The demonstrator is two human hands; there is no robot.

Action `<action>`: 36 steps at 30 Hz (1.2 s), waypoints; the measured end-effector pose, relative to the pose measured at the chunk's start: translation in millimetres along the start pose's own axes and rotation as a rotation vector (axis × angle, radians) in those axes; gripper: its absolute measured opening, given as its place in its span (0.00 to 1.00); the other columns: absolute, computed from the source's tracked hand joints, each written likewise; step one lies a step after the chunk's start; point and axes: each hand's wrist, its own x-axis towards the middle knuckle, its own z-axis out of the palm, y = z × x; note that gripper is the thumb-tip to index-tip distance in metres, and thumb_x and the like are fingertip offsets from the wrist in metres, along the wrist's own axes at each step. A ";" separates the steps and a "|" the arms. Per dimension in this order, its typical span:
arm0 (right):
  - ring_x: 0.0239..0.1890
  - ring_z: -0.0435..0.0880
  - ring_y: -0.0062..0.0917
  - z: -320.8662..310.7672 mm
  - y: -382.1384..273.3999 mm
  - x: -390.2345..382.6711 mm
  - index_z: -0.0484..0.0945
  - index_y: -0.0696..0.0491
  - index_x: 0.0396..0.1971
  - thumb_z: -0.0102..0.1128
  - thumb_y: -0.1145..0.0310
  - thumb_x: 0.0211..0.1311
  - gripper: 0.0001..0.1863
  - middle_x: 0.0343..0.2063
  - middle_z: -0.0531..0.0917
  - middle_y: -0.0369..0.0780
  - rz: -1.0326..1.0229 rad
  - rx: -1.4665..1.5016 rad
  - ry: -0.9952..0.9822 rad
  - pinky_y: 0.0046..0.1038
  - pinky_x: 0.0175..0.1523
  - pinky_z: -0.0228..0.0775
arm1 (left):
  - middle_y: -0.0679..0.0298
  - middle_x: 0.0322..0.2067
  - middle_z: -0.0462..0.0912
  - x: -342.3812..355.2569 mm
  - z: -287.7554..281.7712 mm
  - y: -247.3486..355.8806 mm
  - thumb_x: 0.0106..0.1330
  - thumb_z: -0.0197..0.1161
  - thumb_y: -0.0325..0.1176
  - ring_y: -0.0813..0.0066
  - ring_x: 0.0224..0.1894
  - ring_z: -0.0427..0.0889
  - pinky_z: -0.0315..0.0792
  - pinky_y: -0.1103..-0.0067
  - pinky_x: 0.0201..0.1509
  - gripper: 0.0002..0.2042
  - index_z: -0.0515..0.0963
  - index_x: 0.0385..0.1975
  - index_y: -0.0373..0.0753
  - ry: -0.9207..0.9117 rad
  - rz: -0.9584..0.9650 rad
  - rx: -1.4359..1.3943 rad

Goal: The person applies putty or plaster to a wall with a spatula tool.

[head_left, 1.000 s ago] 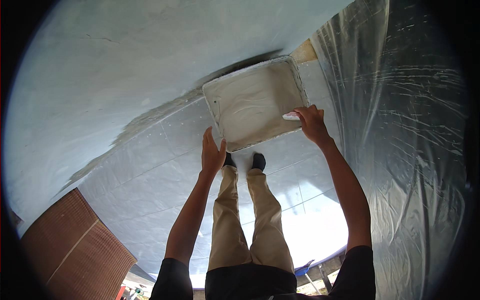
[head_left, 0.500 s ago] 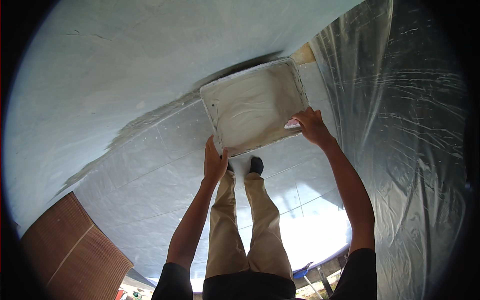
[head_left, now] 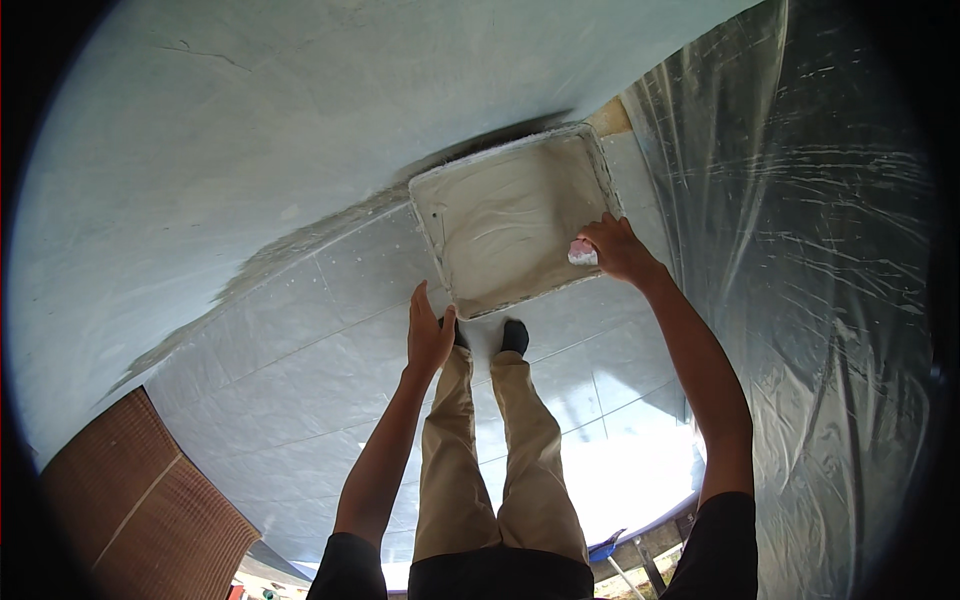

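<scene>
A shallow rectangular tray [head_left: 428, 238] stands against the wall, its rim crusted with dried white residue. Smooth, wet-looking grey-beige paste [head_left: 520, 215] fills it, with ripples across the surface. My right hand [head_left: 622, 250] is closed round a small pink piece with a white-coated edge [head_left: 582, 251], held over the tray's right side; its exact kind is not clear. At the tray's near left corner is my left hand [head_left: 431, 335], open, fingers pointing up and thumb beside the rim. Whether the thumb touches the corner I cannot tell.
A pale blue-grey wall [head_left: 250, 150] with a thin crack rises at the left and far side. Clear plastic sheeting [head_left: 800, 300] hangs along the right. Grey tiles [head_left: 330, 340] cover the floor under my dark-socked feet [head_left: 514, 337]. A brown ribbed mat [head_left: 150, 500] lies at lower left.
The pink piece in my right hand has tilted, showing more of its pink and white face. My left hand's fingers have come slightly away from the tray's side. The whole view has shifted a little.
</scene>
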 end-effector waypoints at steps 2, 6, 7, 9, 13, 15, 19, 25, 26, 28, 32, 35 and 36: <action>0.54 0.74 0.32 1.8 -2.7 3.6 0.82 0.49 0.47 0.60 0.79 0.56 0.18 0.43 0.84 0.36 -0.002 -0.025 -0.014 0.38 0.59 0.62 | 0.40 0.67 0.60 -1.5 -0.5 -0.3 0.69 0.58 0.36 0.43 0.71 0.60 0.57 0.61 0.73 0.33 0.53 0.70 0.29 0.038 0.014 0.002; 0.53 0.75 0.33 3.0 -1.8 9.9 0.82 0.49 0.47 0.60 0.78 0.56 0.17 0.42 0.84 0.37 0.017 -0.012 -0.026 0.39 0.59 0.63 | 0.40 0.67 0.60 -3.0 -3.4 -2.0 0.69 0.58 0.35 0.43 0.70 0.60 0.58 0.61 0.73 0.33 0.53 0.70 0.29 0.041 0.024 -0.004; 0.53 0.75 0.34 3.9 -0.7 11.4 0.82 0.49 0.46 0.60 0.78 0.56 0.17 0.42 0.84 0.38 0.029 -0.011 -0.023 0.39 0.60 0.64 | 0.40 0.67 0.60 -3.6 -4.5 -2.9 0.69 0.58 0.35 0.43 0.70 0.60 0.58 0.62 0.73 0.33 0.53 0.70 0.29 0.041 0.020 -0.007; 0.52 0.75 0.35 4.5 2.4 13.9 0.82 0.50 0.46 0.60 0.77 0.56 0.16 0.42 0.84 0.38 0.041 -0.010 -0.017 0.39 0.60 0.64 | 0.39 0.67 0.60 -4.6 -7.1 -4.5 0.69 0.58 0.35 0.43 0.70 0.60 0.58 0.62 0.73 0.33 0.53 0.70 0.29 0.043 0.020 -0.010; 0.50 0.78 0.39 3.1 10.2 18.4 0.82 0.52 0.44 0.59 0.75 0.58 0.13 0.40 0.85 0.43 0.119 0.074 -0.013 0.41 0.58 0.65 | 0.39 0.67 0.60 -4.9 -12.7 -5.2 0.69 0.58 0.35 0.43 0.70 0.60 0.57 0.62 0.73 0.33 0.53 0.70 0.29 0.052 0.041 -0.019; 0.49 0.80 0.41 1.0 14.0 18.0 0.83 0.52 0.43 0.59 0.75 0.58 0.12 0.40 0.85 0.44 0.148 0.101 -0.003 0.41 0.57 0.66 | 0.39 0.67 0.60 -5.2 -15.3 -6.1 0.69 0.58 0.35 0.42 0.70 0.60 0.57 0.61 0.74 0.33 0.54 0.70 0.29 0.062 0.051 -0.018; 0.44 0.85 0.42 -7.4 16.1 13.2 0.83 0.54 0.43 0.56 0.74 0.65 0.11 0.41 0.86 0.47 0.294 0.288 -0.007 0.42 0.51 0.73 | 0.41 0.68 0.59 -2.5 -25.9 -4.1 0.70 0.59 0.35 0.45 0.71 0.59 0.56 0.61 0.74 0.34 0.52 0.71 0.31 0.056 0.068 0.009; 0.40 0.85 0.26 -32.2 12.8 -7.8 0.80 0.59 0.52 0.54 0.71 0.71 0.15 0.41 0.86 0.43 0.485 0.917 0.003 0.32 0.46 0.76 | 0.39 0.67 0.61 6.6 -49.2 26.2 0.68 0.59 0.33 0.42 0.70 0.61 0.57 0.60 0.73 0.33 0.54 0.70 0.29 0.092 0.155 0.009; 0.40 0.83 0.22 -40.0 7.5 -12.9 0.78 0.61 0.54 0.54 0.70 0.72 0.16 0.41 0.85 0.41 0.456 1.088 0.004 0.29 0.46 0.76 | 0.39 0.67 0.61 9.3 -55.8 35.5 0.68 0.59 0.33 0.42 0.70 0.61 0.57 0.60 0.73 0.33 0.54 0.70 0.29 0.093 0.177 0.012; 0.41 0.83 0.21 -56.6 -4.9 -25.5 0.77 0.62 0.55 0.54 0.69 0.73 0.17 0.42 0.85 0.40 0.417 1.200 0.060 0.27 0.47 0.75 | 0.39 0.67 0.61 17.8 -69.5 59.6 0.68 0.59 0.33 0.43 0.70 0.61 0.57 0.61 0.74 0.33 0.54 0.70 0.29 0.114 0.239 0.007; 0.44 0.82 0.21 -108.9 -41.4 -46.7 0.72 0.61 0.60 0.56 0.67 0.74 0.20 0.44 0.84 0.39 0.238 1.465 0.101 0.25 0.49 0.74 | 0.41 0.67 0.63 34.7 -115.2 121.0 0.69 0.59 0.33 0.45 0.70 0.62 0.57 0.61 0.74 0.32 0.56 0.70 0.29 0.184 0.402 0.003; 0.47 0.83 0.22 -159.3 -79.0 -61.6 0.68 0.60 0.63 0.59 0.69 0.72 0.24 0.46 0.83 0.40 0.104 1.642 0.184 0.27 0.54 0.76 | 0.42 0.67 0.63 39.5 -162.0 185.2 0.70 0.58 0.33 0.46 0.70 0.62 0.58 0.61 0.73 0.31 0.57 0.70 0.30 0.217 0.517 -0.042; 0.49 0.83 0.22 -177.9 -88.9 -66.7 0.67 0.60 0.63 0.60 0.69 0.71 0.24 0.47 0.83 0.40 0.034 1.684 0.206 0.28 0.55 0.76 | 0.44 0.67 0.63 40.4 -177.2 205.2 0.70 0.58 0.33 0.47 0.70 0.63 0.59 0.61 0.73 0.31 0.57 0.70 0.32 0.241 0.572 -0.053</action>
